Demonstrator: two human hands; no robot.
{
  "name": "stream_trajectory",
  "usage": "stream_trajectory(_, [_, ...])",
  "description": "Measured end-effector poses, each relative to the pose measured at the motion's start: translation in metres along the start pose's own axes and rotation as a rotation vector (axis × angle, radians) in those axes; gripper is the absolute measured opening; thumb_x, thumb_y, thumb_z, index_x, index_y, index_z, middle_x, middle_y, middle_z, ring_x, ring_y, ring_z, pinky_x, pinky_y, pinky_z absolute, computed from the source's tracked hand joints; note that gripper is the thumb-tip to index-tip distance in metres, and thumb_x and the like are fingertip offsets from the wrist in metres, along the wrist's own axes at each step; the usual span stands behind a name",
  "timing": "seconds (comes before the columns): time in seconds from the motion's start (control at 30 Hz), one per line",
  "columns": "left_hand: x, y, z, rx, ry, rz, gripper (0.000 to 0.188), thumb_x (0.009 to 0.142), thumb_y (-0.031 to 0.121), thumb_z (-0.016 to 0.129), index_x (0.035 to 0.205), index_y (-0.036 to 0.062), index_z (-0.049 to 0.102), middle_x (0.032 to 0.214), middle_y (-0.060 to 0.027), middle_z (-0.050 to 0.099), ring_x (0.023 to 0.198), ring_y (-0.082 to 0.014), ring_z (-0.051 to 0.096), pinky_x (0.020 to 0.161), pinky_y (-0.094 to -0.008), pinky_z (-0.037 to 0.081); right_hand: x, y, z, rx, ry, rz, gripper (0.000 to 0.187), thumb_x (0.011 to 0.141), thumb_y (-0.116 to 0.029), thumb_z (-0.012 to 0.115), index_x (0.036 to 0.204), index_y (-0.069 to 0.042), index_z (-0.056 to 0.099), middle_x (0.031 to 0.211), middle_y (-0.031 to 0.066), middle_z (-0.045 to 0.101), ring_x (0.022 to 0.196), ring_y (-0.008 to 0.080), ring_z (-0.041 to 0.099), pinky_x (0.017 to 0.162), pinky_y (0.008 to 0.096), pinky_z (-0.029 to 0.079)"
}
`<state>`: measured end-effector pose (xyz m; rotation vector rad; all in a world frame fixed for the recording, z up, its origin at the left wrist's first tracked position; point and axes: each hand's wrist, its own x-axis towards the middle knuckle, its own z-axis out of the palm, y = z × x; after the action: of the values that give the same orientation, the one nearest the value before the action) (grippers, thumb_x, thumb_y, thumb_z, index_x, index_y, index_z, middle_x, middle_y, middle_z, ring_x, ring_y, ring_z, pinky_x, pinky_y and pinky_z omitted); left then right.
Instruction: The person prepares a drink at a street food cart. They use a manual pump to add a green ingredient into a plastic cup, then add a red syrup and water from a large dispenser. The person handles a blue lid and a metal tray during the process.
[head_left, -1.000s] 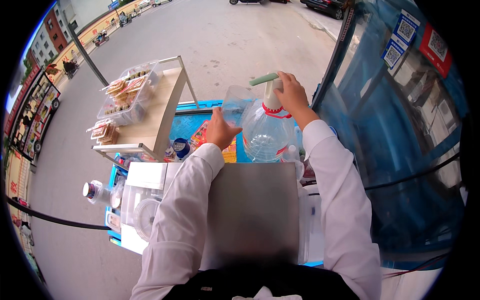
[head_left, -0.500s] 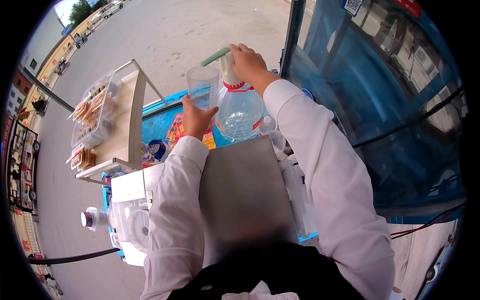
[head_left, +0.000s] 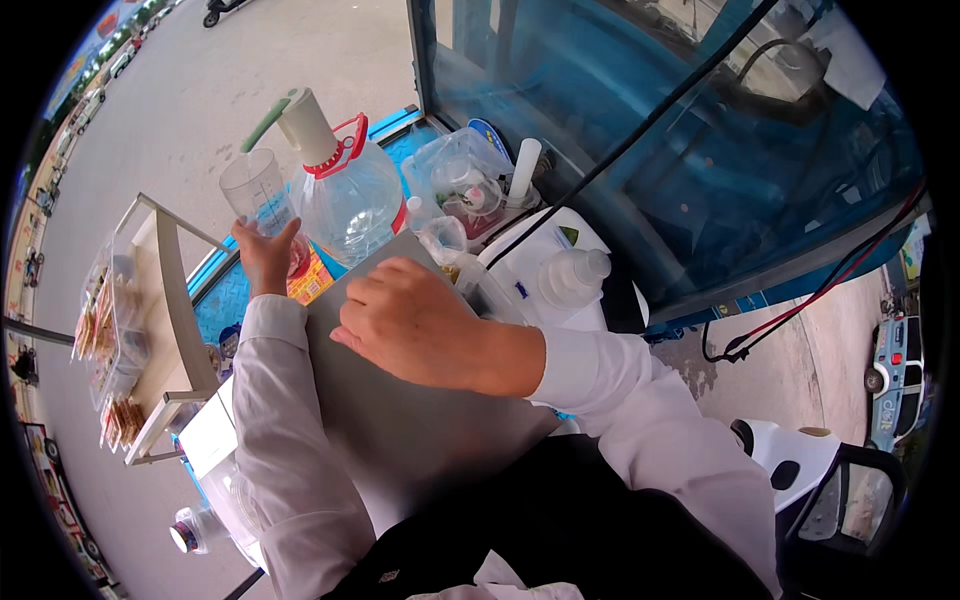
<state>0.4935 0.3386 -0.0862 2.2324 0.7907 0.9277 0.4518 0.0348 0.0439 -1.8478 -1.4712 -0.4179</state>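
My left hand (head_left: 265, 255) is wrapped round the lower part of a clear measuring cup (head_left: 255, 188) with markings on its side. The cup stands under the green spout (head_left: 265, 124) of a white pump (head_left: 306, 128). This pump sits on a big clear plastic water bottle (head_left: 352, 215) with a red handle, just right of the cup. My right hand (head_left: 405, 325) hovers over a grey metal lid or panel (head_left: 345, 390) in front of me. Its fingers are curled in and I see nothing in them.
On the left, a wooden-topped shelf (head_left: 180, 300) carries a clear box of packaged snacks (head_left: 115, 320). Right of the bottle are a plastic container (head_left: 455, 165) and a translucent bottle (head_left: 575, 278). A blue-framed glass panel (head_left: 640, 150) and a black cable (head_left: 620, 140) border the right side.
My right hand has left the pump top and come back toward me over the grey panel. My left hand still holds the cup under the spout. The view has turned to the right.
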Motion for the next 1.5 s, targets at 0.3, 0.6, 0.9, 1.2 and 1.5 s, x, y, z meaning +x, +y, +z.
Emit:
stream_trajectory(0.3, [0.006, 0.004, 0.012, -0.095, -0.065, 0.006, 0.101, 0.063, 0.035, 0.088, 0.133, -0.0105, 0.031, 0.129, -0.0290, 0.051, 0.118, -0.0361, 0.055, 0.100, -0.0371, 0.042, -0.213, 0.008, -0.100, -0.138, 0.522, 0.697, 0.009, 0.079, 0.003, 0.064, 0.087, 0.000, 0.059, 0.086, 0.0140, 0.060, 0.078, 0.0309, 0.058, 0.070, 0.0351, 0.046])
stream_trajectory(0.6, [0.009, 0.009, 0.010, -0.106, -0.113, 0.051, 0.095, 0.067, 0.025, 0.088, 0.130, -0.0152, 0.029, 0.127, -0.0293, 0.048, 0.116, -0.0318, 0.054, 0.099, -0.0348, 0.043, -0.336, 0.096, -0.076, -0.569, 0.100, 1.446, 0.095, 0.066, -0.046, 0.080, 0.138, -0.002, 0.037, 0.147, 0.0197, 0.031, 0.136, 0.0376, 0.030, 0.109, 0.0461, 0.030])
stream_trajectory(0.9, [0.009, 0.001, 0.015, -0.219, -0.120, 0.062, 0.095, 0.067, 0.023, 0.087, 0.131, -0.0141, 0.028, 0.128, -0.0311, 0.048, 0.116, -0.0325, 0.054, 0.098, -0.0348, 0.044, -0.335, 0.117, -0.077, -0.453, 0.195, 1.436, 0.094, 0.061, -0.043, 0.082, 0.135, -0.006, 0.039, 0.146, 0.0236, 0.031, 0.134, 0.0415, 0.031, 0.108, 0.0500, 0.031])
stream_trajectory(1.2, [0.009, -0.002, 0.016, -0.216, -0.128, 0.013, 0.099, 0.067, 0.026, 0.087, 0.134, -0.0136, 0.026, 0.130, -0.0338, 0.046, 0.118, -0.0335, 0.052, 0.099, -0.0352, 0.043, -0.334, 0.118, -0.077, -0.444, 0.177, 1.438, 0.095, 0.062, -0.043, 0.081, 0.137, -0.005, 0.037, 0.147, 0.0260, 0.028, 0.135, 0.0436, 0.030, 0.108, 0.0493, 0.033])
stream_trajectory(1.5, [0.007, 0.007, 0.014, -0.166, -0.152, -0.009, 0.100, 0.066, 0.027, 0.088, 0.135, -0.0120, 0.026, 0.130, -0.0329, 0.046, 0.120, -0.0345, 0.051, 0.100, -0.0364, 0.042, -0.336, 0.120, -0.080, -0.444, 0.093, 1.458, 0.099, 0.062, -0.047, 0.081, 0.138, -0.004, 0.035, 0.145, 0.0252, 0.033, 0.135, 0.0422, 0.030, 0.109, 0.0476, 0.033])
